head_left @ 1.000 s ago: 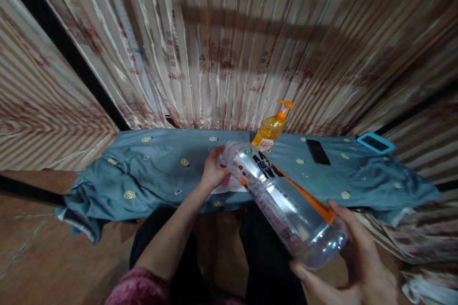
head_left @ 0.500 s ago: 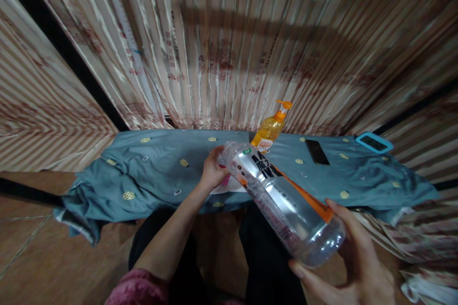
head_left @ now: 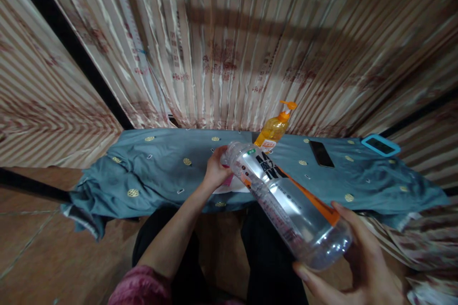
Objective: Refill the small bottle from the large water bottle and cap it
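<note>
A large clear plastic bottle (head_left: 286, 202) with an orange-and-black label lies tilted across the middle, neck pointing away from me. My right hand (head_left: 352, 264) cups its base at the lower right. My left hand (head_left: 215, 170) is closed around the bottle's neck end, above a white and pink cloth (head_left: 229, 185) lying on the blue cover. Whether a cap is on the bottle is hidden by my fingers.
A low surface draped in a blue-grey patterned cloth (head_left: 157, 174) spans the view. On it stand an orange pump bottle (head_left: 274, 128), a dark phone (head_left: 321, 153) and a blue-cased phone (head_left: 380, 145). Striped curtains hang behind; my dark-trousered legs are below.
The view has shifted slightly; both hands keep the same hold on the bottle, which has barely moved.
</note>
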`<control>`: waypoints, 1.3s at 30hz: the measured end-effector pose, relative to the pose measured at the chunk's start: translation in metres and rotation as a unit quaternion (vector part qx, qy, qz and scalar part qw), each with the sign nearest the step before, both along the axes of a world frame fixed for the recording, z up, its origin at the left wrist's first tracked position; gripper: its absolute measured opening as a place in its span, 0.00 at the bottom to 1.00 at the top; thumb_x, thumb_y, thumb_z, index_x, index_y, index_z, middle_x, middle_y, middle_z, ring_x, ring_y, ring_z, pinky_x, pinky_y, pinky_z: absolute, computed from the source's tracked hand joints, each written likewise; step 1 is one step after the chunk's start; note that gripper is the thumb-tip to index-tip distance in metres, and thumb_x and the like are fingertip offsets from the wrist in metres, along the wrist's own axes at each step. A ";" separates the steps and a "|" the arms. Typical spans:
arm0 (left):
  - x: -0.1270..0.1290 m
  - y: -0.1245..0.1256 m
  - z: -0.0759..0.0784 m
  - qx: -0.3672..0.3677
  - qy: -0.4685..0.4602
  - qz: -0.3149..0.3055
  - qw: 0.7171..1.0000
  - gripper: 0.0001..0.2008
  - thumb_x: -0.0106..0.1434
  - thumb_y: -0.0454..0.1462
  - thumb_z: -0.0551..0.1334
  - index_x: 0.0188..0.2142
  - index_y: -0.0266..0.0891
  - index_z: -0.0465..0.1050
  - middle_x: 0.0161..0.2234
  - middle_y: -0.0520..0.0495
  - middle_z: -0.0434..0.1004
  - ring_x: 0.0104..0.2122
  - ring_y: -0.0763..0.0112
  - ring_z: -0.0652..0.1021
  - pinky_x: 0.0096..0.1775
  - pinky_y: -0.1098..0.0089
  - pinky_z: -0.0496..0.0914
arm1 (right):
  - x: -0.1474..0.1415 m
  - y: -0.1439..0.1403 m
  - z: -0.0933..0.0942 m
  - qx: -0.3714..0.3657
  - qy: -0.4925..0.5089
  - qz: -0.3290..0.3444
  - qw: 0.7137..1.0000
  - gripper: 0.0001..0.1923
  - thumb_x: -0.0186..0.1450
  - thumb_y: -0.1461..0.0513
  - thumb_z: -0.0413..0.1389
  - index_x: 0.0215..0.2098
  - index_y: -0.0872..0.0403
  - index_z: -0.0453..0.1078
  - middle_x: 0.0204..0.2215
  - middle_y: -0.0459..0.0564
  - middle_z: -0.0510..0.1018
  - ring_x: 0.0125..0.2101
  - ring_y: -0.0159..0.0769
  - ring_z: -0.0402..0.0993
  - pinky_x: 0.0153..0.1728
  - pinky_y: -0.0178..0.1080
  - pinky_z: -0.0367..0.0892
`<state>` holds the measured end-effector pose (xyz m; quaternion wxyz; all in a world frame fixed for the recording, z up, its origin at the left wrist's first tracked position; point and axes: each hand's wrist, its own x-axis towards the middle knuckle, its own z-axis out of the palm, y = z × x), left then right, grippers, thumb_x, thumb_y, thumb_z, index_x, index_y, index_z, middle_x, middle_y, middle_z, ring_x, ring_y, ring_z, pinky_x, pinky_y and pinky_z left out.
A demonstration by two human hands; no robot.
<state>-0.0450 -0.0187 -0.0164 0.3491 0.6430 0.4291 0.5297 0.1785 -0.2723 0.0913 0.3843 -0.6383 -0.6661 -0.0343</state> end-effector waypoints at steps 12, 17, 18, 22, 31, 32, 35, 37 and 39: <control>0.000 0.000 0.002 -0.005 0.010 0.004 1.000 0.29 0.50 0.41 0.77 0.51 0.40 0.76 0.50 0.40 0.84 0.50 0.51 0.83 0.54 0.54 0.77 | -0.011 -0.002 -0.001 -0.010 0.029 -0.034 0.999 0.47 0.62 0.48 0.67 0.75 0.44 0.56 0.66 0.58 0.71 0.52 0.56 0.82 0.34 0.44 0.82; 0.001 -0.001 0.002 -0.003 0.006 0.003 1.000 0.30 0.49 0.40 0.77 0.52 0.39 0.76 0.51 0.39 0.84 0.50 0.50 0.83 0.55 0.54 0.76 | -0.014 -0.003 -0.002 -0.014 0.048 -0.042 0.998 0.48 0.61 0.48 0.68 0.75 0.44 0.57 0.67 0.57 0.70 0.56 0.57 0.79 0.35 0.43 0.82; 0.001 0.000 0.001 -0.003 0.005 0.004 1.000 0.30 0.49 0.40 0.77 0.52 0.39 0.76 0.51 0.39 0.84 0.50 0.50 0.83 0.55 0.54 0.76 | -0.013 -0.003 -0.003 -0.013 0.046 -0.038 0.998 0.48 0.61 0.48 0.68 0.75 0.45 0.57 0.67 0.56 0.70 0.57 0.57 0.78 0.36 0.43 0.82; 0.001 0.000 0.001 -0.005 0.009 0.008 1.000 0.30 0.50 0.41 0.77 0.52 0.40 0.76 0.51 0.39 0.83 0.51 0.50 0.83 0.56 0.54 0.76 | -0.008 -0.003 -0.004 -0.010 0.048 -0.036 0.998 0.48 0.62 0.48 0.68 0.75 0.45 0.56 0.68 0.56 0.70 0.59 0.57 0.76 0.40 0.44 0.82; 0.001 -0.001 0.004 -0.007 0.018 0.011 1.000 0.30 0.49 0.40 0.77 0.52 0.39 0.76 0.51 0.39 0.84 0.51 0.50 0.83 0.56 0.54 0.77 | -0.009 -0.002 -0.004 -0.010 0.058 -0.045 0.997 0.47 0.61 0.47 0.68 0.74 0.45 0.58 0.67 0.55 0.70 0.61 0.58 0.75 0.44 0.47 0.82; 0.001 -0.001 0.005 -0.006 0.019 0.012 1.000 0.30 0.49 0.40 0.77 0.52 0.39 0.76 0.51 0.39 0.84 0.51 0.51 0.83 0.56 0.54 0.77 | -0.009 -0.002 -0.004 -0.009 0.053 -0.038 0.998 0.47 0.61 0.47 0.68 0.74 0.45 0.58 0.67 0.55 0.71 0.60 0.58 0.76 0.43 0.46 0.82; 0.001 -0.001 0.005 0.003 0.022 0.012 1.000 0.29 0.50 0.41 0.77 0.51 0.39 0.76 0.49 0.40 0.84 0.49 0.51 0.84 0.54 0.55 0.77 | -0.005 -0.002 -0.005 -0.009 0.042 -0.021 0.999 0.47 0.61 0.48 0.68 0.73 0.45 0.59 0.67 0.55 0.71 0.57 0.55 0.79 0.39 0.43 0.83; 0.001 -0.001 0.005 0.007 0.021 0.011 1.000 0.29 0.50 0.41 0.77 0.51 0.39 0.76 0.49 0.40 0.84 0.49 0.52 0.84 0.53 0.55 0.78 | -0.003 -0.002 -0.005 -0.008 0.044 -0.025 0.999 0.47 0.60 0.48 0.69 0.73 0.46 0.59 0.67 0.55 0.70 0.58 0.56 0.78 0.39 0.43 0.83; 0.001 -0.002 0.005 0.009 0.016 0.009 1.000 0.29 0.51 0.42 0.77 0.51 0.39 0.76 0.49 0.40 0.84 0.48 0.52 0.84 0.53 0.55 0.78 | -0.001 -0.002 -0.005 -0.006 0.049 -0.030 0.998 0.48 0.60 0.47 0.69 0.73 0.46 0.59 0.67 0.55 0.71 0.59 0.56 0.77 0.41 0.44 0.83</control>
